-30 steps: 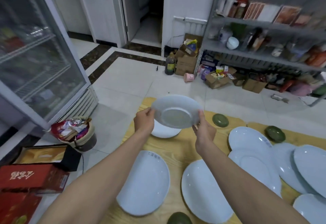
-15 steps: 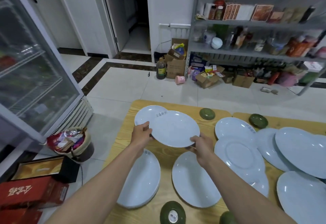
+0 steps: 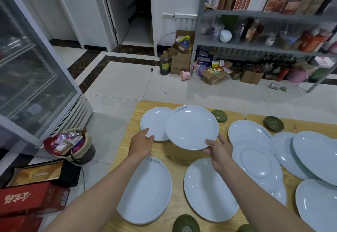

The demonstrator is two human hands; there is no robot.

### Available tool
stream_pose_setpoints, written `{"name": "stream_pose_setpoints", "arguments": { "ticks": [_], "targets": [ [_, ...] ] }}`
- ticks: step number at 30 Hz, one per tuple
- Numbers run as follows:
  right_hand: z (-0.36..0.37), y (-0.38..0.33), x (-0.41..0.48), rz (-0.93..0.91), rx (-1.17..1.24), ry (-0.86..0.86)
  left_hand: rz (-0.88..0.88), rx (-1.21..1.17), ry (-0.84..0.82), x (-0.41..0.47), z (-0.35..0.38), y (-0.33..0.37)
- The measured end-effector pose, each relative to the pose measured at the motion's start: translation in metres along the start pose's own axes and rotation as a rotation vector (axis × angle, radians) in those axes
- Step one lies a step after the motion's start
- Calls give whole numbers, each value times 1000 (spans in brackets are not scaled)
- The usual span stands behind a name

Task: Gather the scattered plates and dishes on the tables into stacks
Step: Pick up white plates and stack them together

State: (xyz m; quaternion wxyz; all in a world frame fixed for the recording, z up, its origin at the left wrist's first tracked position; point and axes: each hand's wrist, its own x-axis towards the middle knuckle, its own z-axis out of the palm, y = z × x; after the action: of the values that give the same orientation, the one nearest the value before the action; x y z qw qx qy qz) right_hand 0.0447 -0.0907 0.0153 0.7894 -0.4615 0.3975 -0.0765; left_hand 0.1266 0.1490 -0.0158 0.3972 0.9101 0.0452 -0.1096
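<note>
Early stage | raised plate (image 3: 191, 129) pinched by right hand (image 3: 218, 152) | flat plate (image 3: 155, 125), 11 o'clock, gripped by left hand (image 3: 141, 145) | 3 o'clock plates (image 3: 255, 160) unstacked

Your tally, by kind.
You can count at least nine white plates (image 3: 191, 127): two round at the far left, two large oval nearest you, five overlapping on the right. Four small green dishes (image 3: 219, 116) sit across two wooden tables (image 3: 173, 158).
</note>
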Motion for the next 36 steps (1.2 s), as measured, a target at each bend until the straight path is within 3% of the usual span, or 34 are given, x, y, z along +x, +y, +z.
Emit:
{"name": "stream_pose_setpoints", "arguments": {
  "ticks": [4, 6, 11, 16, 19, 22, 27, 32, 36],
  "targets": [
    [14, 1, 10, 22, 54, 53, 153, 466, -68, 24, 5, -18],
    [20, 3, 16, 24, 59, 71, 180, 589, -103, 37, 9, -24],
    [32, 7, 33, 39, 77, 101, 195, 712, -190, 68, 17, -42],
    [41, 10, 50, 58, 83, 147, 156, 689, -221, 92, 26, -52],
    [44, 14, 61, 64, 74, 160, 3, 485, -155, 98, 32, -52],
    [50, 16, 65, 68, 77, 147, -163, 67, -112, 103, 38, -50],
    [62, 22, 70, 75, 99, 157, -329, -437, -30, 109, 46, -48],
    [68, 27, 73, 88, 82, 125, -390, -817, -10, 108, 49, -50],
    [65, 28, 65, 78, 90, 108, -383, -933, -21, 94, 43, -53]
  ]
}}
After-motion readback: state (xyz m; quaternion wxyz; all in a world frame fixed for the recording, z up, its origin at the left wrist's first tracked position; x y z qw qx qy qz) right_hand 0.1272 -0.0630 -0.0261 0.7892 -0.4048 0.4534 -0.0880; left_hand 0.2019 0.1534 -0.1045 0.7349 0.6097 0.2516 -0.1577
